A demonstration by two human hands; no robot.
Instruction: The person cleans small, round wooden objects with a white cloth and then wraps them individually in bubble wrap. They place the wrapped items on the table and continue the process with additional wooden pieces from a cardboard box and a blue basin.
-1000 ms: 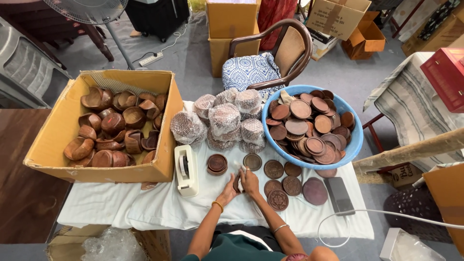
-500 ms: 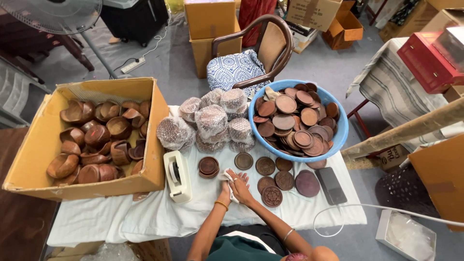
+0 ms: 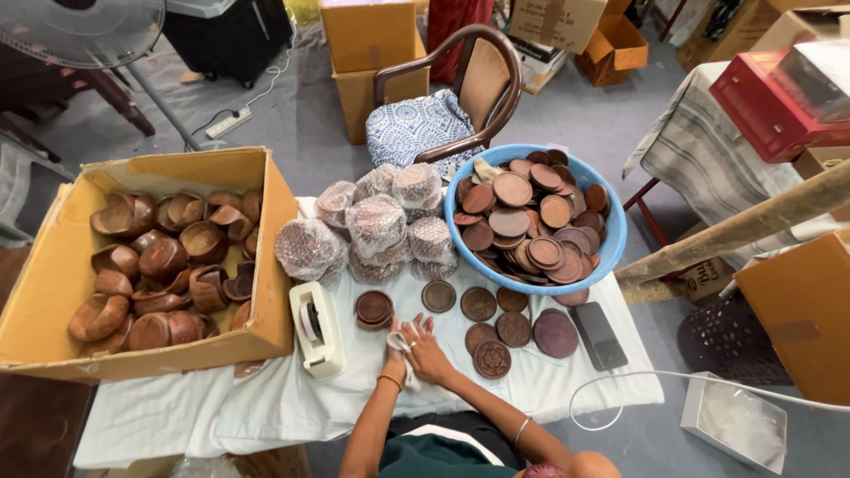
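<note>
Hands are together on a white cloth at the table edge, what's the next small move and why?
Probably reach the right hand for the nearest loose wooden disc. Both hands, left hand included, only bunch the white cloth, with no disc visible in them, and unwrapped discs lie beside them.

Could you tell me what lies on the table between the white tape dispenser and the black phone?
In the head view: a stack of round wooden coasters, both hands holding a white cloth, and loose coasters.

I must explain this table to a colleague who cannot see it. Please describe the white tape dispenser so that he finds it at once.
Start at the big cardboard box of wooden bowls on the left of the white-covered table. The tape dispenser stands against the box's right wall, left of the person's joined hands. It is the only white, blocky thing there; its neighbours are round brown wooden discs.
</note>
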